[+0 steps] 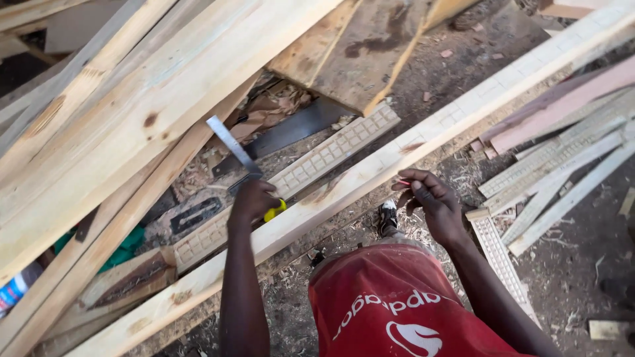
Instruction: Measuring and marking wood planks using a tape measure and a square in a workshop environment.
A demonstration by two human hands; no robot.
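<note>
The left hand (254, 201) grips a try square (233, 149) by its yellow-tipped handle, fingers closed around it; the steel blade rises up and to the left of the fingers. The right hand (430, 201) pinches a red pencil (403, 183) between narrow fingers, touching the long pale plank (344, 182) that runs under both hands. A carved moulding strip (331, 152) lies just beyond the left fingers.

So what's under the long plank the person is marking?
Under the long plank lie sawdust-strewn ground and part of a carved strip. The left hand holds a metal square there. Whatever lies directly beneath stays hidden.
</note>
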